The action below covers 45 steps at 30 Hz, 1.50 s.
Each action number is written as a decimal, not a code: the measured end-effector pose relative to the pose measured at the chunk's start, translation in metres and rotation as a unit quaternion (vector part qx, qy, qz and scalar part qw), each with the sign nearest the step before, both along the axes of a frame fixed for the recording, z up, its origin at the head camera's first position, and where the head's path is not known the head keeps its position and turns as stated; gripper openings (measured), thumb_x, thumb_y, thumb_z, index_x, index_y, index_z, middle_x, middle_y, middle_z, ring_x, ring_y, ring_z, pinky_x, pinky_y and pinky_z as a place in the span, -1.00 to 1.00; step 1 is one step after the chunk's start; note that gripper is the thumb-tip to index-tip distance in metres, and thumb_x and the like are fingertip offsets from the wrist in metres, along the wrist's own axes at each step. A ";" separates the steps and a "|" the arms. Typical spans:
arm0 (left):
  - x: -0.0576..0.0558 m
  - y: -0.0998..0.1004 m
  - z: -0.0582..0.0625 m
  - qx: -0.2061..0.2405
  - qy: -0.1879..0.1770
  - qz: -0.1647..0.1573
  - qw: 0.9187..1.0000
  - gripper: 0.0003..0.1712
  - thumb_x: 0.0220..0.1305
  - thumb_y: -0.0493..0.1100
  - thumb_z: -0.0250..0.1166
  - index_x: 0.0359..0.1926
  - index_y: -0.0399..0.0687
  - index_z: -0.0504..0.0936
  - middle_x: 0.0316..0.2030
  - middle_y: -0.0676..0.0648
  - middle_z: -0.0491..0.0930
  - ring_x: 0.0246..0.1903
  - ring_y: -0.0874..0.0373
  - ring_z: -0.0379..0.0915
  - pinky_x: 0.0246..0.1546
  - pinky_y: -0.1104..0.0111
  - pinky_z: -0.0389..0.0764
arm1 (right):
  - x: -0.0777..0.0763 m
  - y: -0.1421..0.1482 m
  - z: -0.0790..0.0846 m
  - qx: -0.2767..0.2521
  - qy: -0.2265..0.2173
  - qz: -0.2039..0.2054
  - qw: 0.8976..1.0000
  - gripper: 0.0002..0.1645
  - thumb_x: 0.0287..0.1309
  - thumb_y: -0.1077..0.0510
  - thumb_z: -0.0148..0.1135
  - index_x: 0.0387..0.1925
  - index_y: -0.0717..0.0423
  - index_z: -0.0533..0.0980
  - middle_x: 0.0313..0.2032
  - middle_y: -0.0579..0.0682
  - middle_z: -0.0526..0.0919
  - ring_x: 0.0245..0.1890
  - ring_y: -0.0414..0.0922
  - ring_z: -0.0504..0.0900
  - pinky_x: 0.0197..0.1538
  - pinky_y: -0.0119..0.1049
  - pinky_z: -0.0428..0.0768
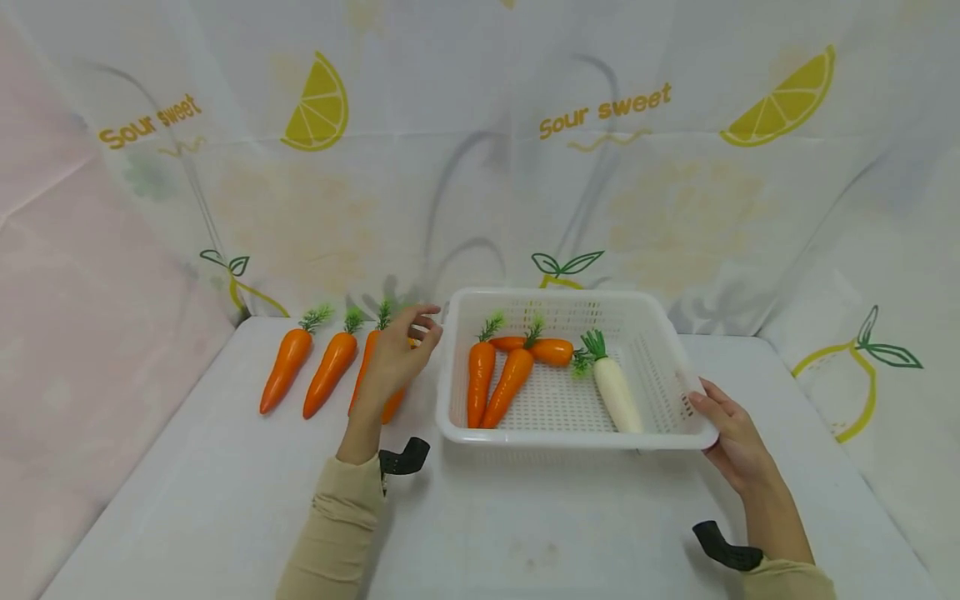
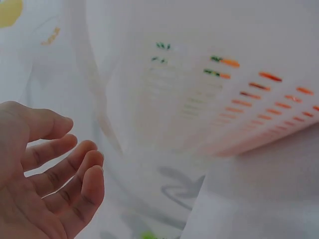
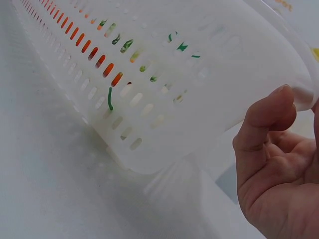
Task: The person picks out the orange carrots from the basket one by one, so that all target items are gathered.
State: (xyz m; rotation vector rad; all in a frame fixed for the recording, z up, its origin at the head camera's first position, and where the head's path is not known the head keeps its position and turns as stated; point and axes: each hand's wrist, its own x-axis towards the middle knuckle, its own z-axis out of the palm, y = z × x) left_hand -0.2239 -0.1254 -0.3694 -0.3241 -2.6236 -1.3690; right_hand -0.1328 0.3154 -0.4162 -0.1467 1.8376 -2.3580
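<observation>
A white plastic basket (image 1: 577,439) with slotted walls holds a few orange carrots (image 1: 510,387) with green tops and one white radish (image 1: 618,396). My right hand (image 1: 735,433) grips the rim at its right front corner, thumb above and fingers curled below, as the right wrist view also shows. Off the basket's left rim hangs my left hand (image 1: 405,346), fingers loosely bent and holding nothing. In the left wrist view a gap shows between the left fingertips (image 2: 92,184) and the basket wall (image 2: 134,109). Several carrots (image 1: 330,375) lie on the table left of the basket, partly hidden by that hand.
The white-covered table (image 1: 517,525) extends in front of the basket. Behind it hangs a pale curtain (image 1: 480,192) printed with lemons and lettering, with more cloth at both sides. Each wrist carries a black camera mount (image 1: 405,457).
</observation>
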 end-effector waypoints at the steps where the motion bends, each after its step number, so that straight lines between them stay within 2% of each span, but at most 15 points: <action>1: 0.001 0.004 0.002 0.001 0.008 -0.008 1.000 -0.59 0.35 -0.07 0.13 0.18 -0.04 0.46 -0.09 -0.13 0.57 -0.12 -0.01 0.56 -0.12 0.16 0.60 | 0.000 0.000 0.000 -0.001 0.002 0.000 1.000 -0.62 0.44 0.17 -0.19 0.19 -0.15 0.35 -0.03 -0.24 0.61 -0.13 -0.29 0.64 -0.18 -0.35 0.66; 7: 0.009 0.023 0.010 0.009 0.021 -0.046 0.999 -0.56 0.34 -0.12 0.15 0.21 -0.03 0.39 -0.12 -0.14 0.58 -0.16 0.01 0.55 -0.07 0.18 0.61 | 0.000 0.000 0.000 -0.005 0.005 0.000 1.000 -0.61 0.44 0.17 -0.19 0.19 -0.17 0.36 -0.03 -0.24 0.61 -0.13 -0.28 0.64 -0.18 -0.35 0.66; 15: 0.011 0.035 0.009 -0.007 0.022 -0.085 0.996 -0.57 0.32 -0.16 0.17 0.19 -0.02 0.40 -0.14 -0.12 0.59 -0.19 0.04 0.58 -0.09 0.21 0.62 | -0.001 0.001 -0.001 -0.002 0.002 -0.001 1.000 -0.61 0.44 0.19 -0.18 0.18 -0.17 0.37 -0.05 -0.23 0.63 -0.15 -0.29 0.64 -0.21 -0.36 0.66; 19: 0.013 0.039 0.008 -0.015 0.005 -0.115 0.993 -0.56 0.33 -0.15 0.16 0.21 0.03 0.38 -0.11 -0.10 0.57 -0.18 0.05 0.56 -0.09 0.21 0.62 | 0.000 0.000 0.001 0.005 -0.003 -0.006 1.000 -0.63 0.43 0.20 -0.16 0.16 -0.16 0.39 -0.06 -0.23 0.64 -0.16 -0.28 0.65 -0.22 -0.36 0.66; 23: 0.016 0.042 0.007 -0.041 -0.016 -0.143 0.989 -0.56 0.34 -0.12 0.16 0.21 0.04 0.38 -0.07 -0.08 0.55 -0.18 0.09 0.53 -0.08 0.26 0.59 | 0.001 0.000 0.005 0.058 -0.018 -0.023 0.998 -0.59 0.40 0.17 -0.06 0.23 -0.06 0.33 -0.08 -0.28 0.63 -0.16 -0.31 0.64 -0.21 -0.39 0.65; 26: 0.015 0.044 0.008 -0.065 -0.007 -0.160 0.985 -0.57 0.33 -0.12 0.17 0.19 -0.01 0.39 -0.09 -0.08 0.58 -0.21 0.10 0.53 -0.12 0.28 0.59 | 0.002 -0.001 0.009 0.111 -0.028 -0.036 0.993 -0.42 0.36 0.11 0.01 0.35 0.12 0.18 -0.10 -0.34 0.60 -0.16 -0.35 0.63 -0.20 -0.42 0.64; 30: 0.010 0.047 0.012 -0.091 0.001 -0.167 0.982 -0.59 0.31 -0.14 0.18 0.16 -0.06 0.42 -0.13 -0.09 0.60 -0.24 0.09 0.54 -0.18 0.32 0.59 | 0.000 -0.002 0.014 0.150 -0.033 -0.047 0.987 -0.23 0.33 0.06 0.06 0.41 0.29 0.02 -0.09 -0.36 0.56 -0.16 -0.39 0.60 -0.19 -0.45 0.63; 33: 0.005 0.049 0.017 -0.119 -0.017 -0.160 0.980 -0.59 0.32 -0.12 0.17 0.16 -0.05 0.44 -0.13 -0.08 0.61 -0.25 0.10 0.53 -0.28 0.38 0.57 | -0.002 -0.003 0.016 0.157 -0.031 -0.051 0.986 -0.19 0.33 0.05 0.07 0.42 0.31 -0.02 -0.10 -0.37 0.55 -0.16 -0.40 0.60 -0.19 -0.46 0.62; 36: 0.004 0.053 0.022 -0.154 -0.054 -0.162 0.973 -0.56 0.32 -0.08 0.15 0.19 -0.05 0.42 -0.08 -0.09 0.60 -0.27 0.09 0.52 -0.36 0.40 0.53 | -0.002 -0.004 0.017 0.151 -0.040 -0.057 0.986 -0.16 0.32 0.05 0.08 0.42 0.32 -0.05 -0.14 -0.40 0.57 -0.18 -0.40 0.60 -0.21 -0.46 0.62; 39: 0.001 0.059 0.028 -0.194 -0.091 -0.170 0.962 -0.52 0.32 -0.06 0.13 0.23 -0.04 0.40 -0.02 -0.12 0.59 -0.25 0.08 0.51 -0.30 0.35 0.53 | -0.001 -0.004 0.017 0.145 -0.047 -0.061 0.986 -0.15 0.32 0.05 0.08 0.43 0.32 -0.06 -0.15 -0.42 0.59 -0.19 -0.40 0.60 -0.22 -0.47 0.62; 45: -0.007 0.071 0.039 -0.280 -0.145 -0.190 0.930 -0.46 0.33 -0.02 0.10 0.28 -0.09 0.36 0.08 -0.14 0.55 -0.02 0.01 0.49 0.00 0.18 0.52 | 0.001 -0.004 0.016 0.124 -0.048 -0.059 0.989 -0.18 0.33 0.07 0.07 0.43 0.30 -0.05 -0.15 -0.40 0.62 -0.20 -0.38 0.62 -0.21 -0.45 0.63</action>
